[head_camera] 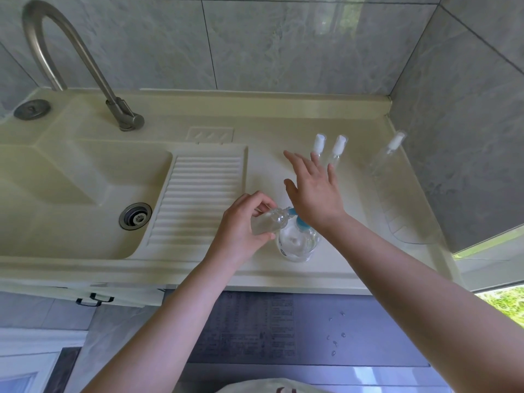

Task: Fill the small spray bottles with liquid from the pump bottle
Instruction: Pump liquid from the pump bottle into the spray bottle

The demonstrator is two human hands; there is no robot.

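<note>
Head view: your left hand [241,222] grips a small spray bottle [266,222] tilted, neck at the blue spout of the pump bottle [297,242] on the desk [269,171]; your right hand [314,191], fingers spread, presses the pump head. Keep neck under spout and pump slowly. Three capped bottles [338,150] wait near the wall
</note>
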